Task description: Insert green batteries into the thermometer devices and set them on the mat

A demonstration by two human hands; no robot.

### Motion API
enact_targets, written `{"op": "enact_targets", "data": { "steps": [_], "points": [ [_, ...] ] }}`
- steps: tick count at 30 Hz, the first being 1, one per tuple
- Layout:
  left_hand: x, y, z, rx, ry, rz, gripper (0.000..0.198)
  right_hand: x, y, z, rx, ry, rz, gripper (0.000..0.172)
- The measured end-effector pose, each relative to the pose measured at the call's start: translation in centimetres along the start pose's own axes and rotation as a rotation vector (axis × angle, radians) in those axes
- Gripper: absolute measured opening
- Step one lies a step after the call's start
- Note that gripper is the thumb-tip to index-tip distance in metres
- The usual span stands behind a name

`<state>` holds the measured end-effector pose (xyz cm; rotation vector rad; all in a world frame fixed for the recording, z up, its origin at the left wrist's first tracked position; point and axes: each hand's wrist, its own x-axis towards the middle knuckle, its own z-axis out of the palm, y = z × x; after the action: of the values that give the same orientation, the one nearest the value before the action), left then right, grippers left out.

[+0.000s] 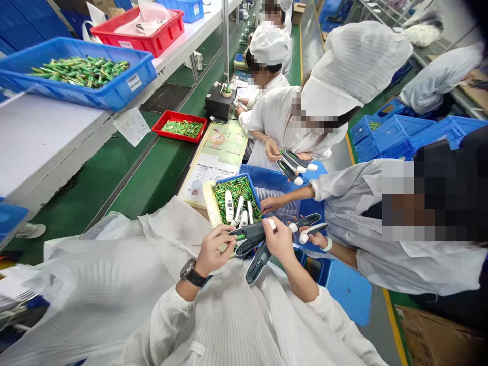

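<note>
My right hand (280,241) grips several fanned-out handheld thermometers, white on one face and dark grey on the other. The upper thermometer (253,231) and the lower thermometer (257,263) point their open battery compartments up and to the left. At the end of the upper one, my left hand (215,249) has its fingers pinched round a green battery (241,237), partly hidden by the fingertips. Just beyond my hands, a blue bin (253,190) holds many green batteries (232,188), with several white thermometers (229,206) lying on top.
A co-worker's hand (314,238) holds thermometers close to my right hand, over a blue crate (263,175). Farther along, another person's hand (272,150) holds more. A red tray (155,127) and a large blue bin (114,99) of batteries stand left.
</note>
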<state>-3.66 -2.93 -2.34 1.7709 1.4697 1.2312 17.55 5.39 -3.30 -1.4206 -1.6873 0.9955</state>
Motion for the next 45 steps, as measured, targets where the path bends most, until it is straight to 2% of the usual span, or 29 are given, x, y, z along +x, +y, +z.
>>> {"op": "enact_targets", "data": {
  "steps": [3, 5, 6, 8, 9, 11, 13, 16, 18, 20, 24, 28, 31, 34, 37, 41, 45],
  "points": [
    [0.7, -1.1, -0.5, -0.090, -0.137, -0.041, 0.018, 0.2, 1.0, -0.5, -0.013, -0.021, 0.022, 0.041],
    [2.7, -2.8, -1.4, -0.100, -0.168, -0.118, 0.025, 0.2, 1.4, -1.1, -0.022, -0.040, 0.013, 0.040],
    [4.2, -3.9, -1.9, -0.045, -0.141, -0.148, 0.026, 0.1, 1.5, -1.4, -0.024, -0.050, 0.003, 0.040],
    [7.8, -6.7, -2.5, 0.281, -0.041, -0.155, 0.022, -0.2, 1.5, -1.8, -0.020, -0.074, -0.009, 0.039],
    [9.7, -8.3, -2.7, 0.466, -0.054, -0.146, 0.020, -0.4, 1.5, -1.9, -0.016, -0.086, -0.008, 0.038],
    [13.0, -11.2, -2.6, 0.690, -0.189, -0.170, 0.019, -0.8, 1.5, -1.8, -0.010, -0.107, -0.010, 0.037],
    [15.1, -13.5, -2.2, 0.733, -0.267, -0.195, 0.014, -1.2, 1.5, -1.6, -0.007, -0.118, -0.021, 0.037],
    [16.0, -14.9, -1.8, 0.711, -0.285, -0.201, 0.009, -1.6, 1.6, -1.3, 0.004, -0.110, -0.016, 0.037],
    [15.4, -14.6, -2.0, 0.709, -0.258, -0.194, 0.012, -1.7, 1.7, -1.4, 0.010, -0.087, -0.003, 0.037],
    [14.2, -13.4, -2.5, 0.667, -0.178, -0.184, 0.017, -1.6, 1.8, -1.6, 0.005, -0.056, 0.005, 0.038],
    [10.2, -8.2, -3.2, 0.301, 0.007, -0.114, 0.013, -1.0, 1.9, -2.3, -0.036, -0.009, 0.011, 0.037],
    [5.7, -1.9, -2.2, 0.186, -0.017, 0.019, 0.011, -0.3, 1.6, -2.5, -0.075, 0.009, 0.010, 0.038],
    [3.9, 0.6, -0.6, 0.101, -0.074, 0.155, 0.018, 0.1, 1.3, -2.5, -0.070, -0.004, 0.013, 0.040],
    [3.4, 0.8, 0.9, 0.059, -0.083, 0.209, 0.020, 0.2, 1.0, -2.3, -0.064, -0.018, 0.011, 0.040],
    [3.4, 0.2, 1.5, 0.091, -0.063, 0.202, 0.020, 0.2, 0.8, -2.2, -0.068, -0.036, -0.001, 0.041],
    [3.3, 0.0, 1.9, 0.076, -0.090, 0.144, 0.019, 0.3, 0.7, -2.2, -0.084, -0.043, -0.030, 0.040],
    [3.2, -0.1, 2.6, -0.043, -0.101, 0.071, 0.013, 0.2, 0.7, -2.0, -0.059, -0.044, -0.019, 0.041]
  ]
}}
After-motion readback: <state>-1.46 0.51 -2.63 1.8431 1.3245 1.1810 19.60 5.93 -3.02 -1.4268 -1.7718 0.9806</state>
